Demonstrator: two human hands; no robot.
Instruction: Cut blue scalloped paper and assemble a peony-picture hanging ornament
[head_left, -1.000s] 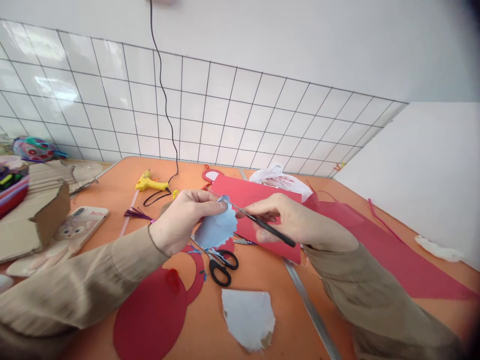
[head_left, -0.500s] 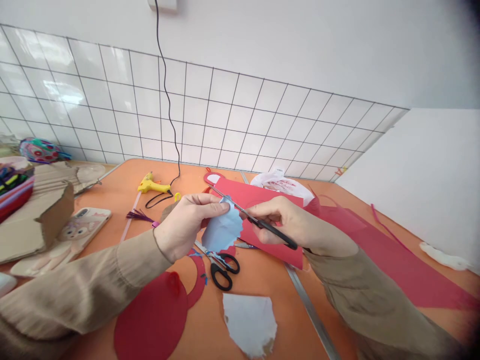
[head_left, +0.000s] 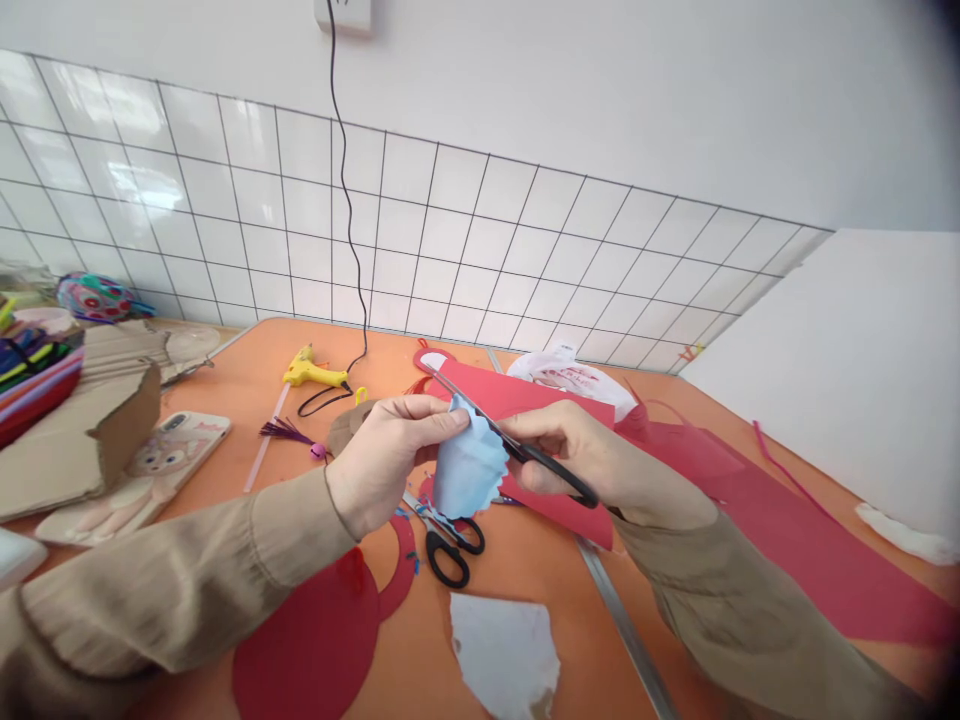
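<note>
Head view: one red disc (head_left: pixel 307 645), lower left, is cut off. Of two hands at centre, the right hand (head_left: pixel 581 450) is curled, fingers partly hidden; the left hand (head_left: pixel 386 455) pinches one blue piece (head_left: pixel 469 472), hanging below its thumb. The right grips one pair of scissors (head_left: pixel 559 473), blades by the piece's edge.

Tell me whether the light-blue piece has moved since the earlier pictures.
Yes. The light-blue piece has shifted rightward in the view, closer to the metal strip on the table.
</note>
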